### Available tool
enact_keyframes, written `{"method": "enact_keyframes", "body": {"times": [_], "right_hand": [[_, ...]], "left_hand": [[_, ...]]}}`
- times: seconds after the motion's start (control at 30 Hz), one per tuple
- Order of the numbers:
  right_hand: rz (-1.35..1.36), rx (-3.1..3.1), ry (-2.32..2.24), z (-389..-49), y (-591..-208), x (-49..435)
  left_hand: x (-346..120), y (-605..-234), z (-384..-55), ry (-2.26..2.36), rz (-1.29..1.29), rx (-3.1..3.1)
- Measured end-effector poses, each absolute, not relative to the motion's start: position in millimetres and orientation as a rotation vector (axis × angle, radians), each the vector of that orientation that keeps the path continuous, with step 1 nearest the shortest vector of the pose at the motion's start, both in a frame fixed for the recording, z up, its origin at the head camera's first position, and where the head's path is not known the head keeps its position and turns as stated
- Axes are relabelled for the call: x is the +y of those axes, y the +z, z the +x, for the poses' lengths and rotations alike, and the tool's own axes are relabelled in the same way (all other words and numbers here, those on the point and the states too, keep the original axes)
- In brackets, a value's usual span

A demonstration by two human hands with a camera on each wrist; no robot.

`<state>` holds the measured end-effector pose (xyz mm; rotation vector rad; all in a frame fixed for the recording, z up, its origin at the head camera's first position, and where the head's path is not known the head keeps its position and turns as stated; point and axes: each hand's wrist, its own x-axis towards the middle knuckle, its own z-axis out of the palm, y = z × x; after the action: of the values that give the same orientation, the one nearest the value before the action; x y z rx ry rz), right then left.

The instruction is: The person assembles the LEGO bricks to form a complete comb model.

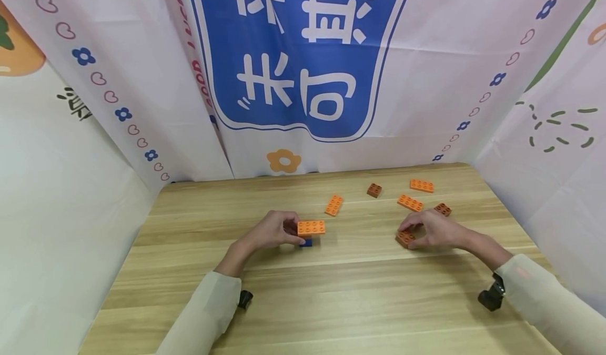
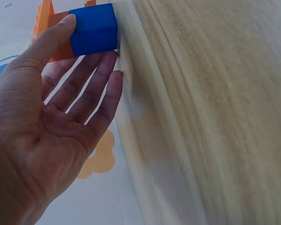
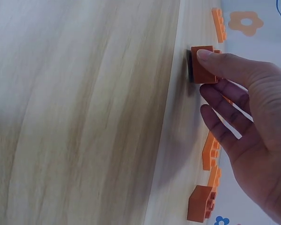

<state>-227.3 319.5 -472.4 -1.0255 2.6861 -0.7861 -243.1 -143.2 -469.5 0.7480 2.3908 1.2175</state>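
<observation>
Left hand (image 1: 272, 229) pinches 1 stack (image 1: 311, 227), right hand (image 1: 433, 229) 1 brown brick (image 3: 202, 71), with 3 orange bricks (image 1: 333, 205) and 2 brown blocks (image 1: 374, 190) nearby.

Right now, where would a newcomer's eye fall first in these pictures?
Probably on the lettered blue panel on the backdrop behind the table. Next, mid-table, the left hand pinches an orange-topped stack, while farther right the right hand pinches a brown brick. Loose bricks lie farther back.

bench (image 1: 360, 302): pale wood grain | far middle: orange brick (image 1: 333, 205), brown brick (image 1: 374, 190) | far right: two orange bricks (image 1: 410, 203), another brown brick (image 1: 444, 208) | all studs up
</observation>
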Motion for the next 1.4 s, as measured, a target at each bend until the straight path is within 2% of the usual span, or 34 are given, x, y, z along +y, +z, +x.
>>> {"method": "enact_keyframes", "body": {"times": [0.63, 0.93, 1.2, 1.4], "right_hand": [[-1.115, 2.774, -0.787, -224.0, -457.5, 291.3], [-1.261, 2.783, -0.817, -226.1, -446.1, 266.7], [-1.175, 2.771, -0.797, -222.2, -434.9, 248.7], [-1.239, 2.748, -0.854, -222.4, -431.8, 236.6]], "left_hand": [[-143.5, -469.9, -242.6, 1.175, 0.765, 2.405], [-143.0, -470.9, -243.5, 1.164, 0.779, 2.407], [-142.1, -470.1, -244.0, 1.159, 0.775, 2.407], [-141.7, -470.0, -244.3, 1.157, 0.787, 2.411]]}}
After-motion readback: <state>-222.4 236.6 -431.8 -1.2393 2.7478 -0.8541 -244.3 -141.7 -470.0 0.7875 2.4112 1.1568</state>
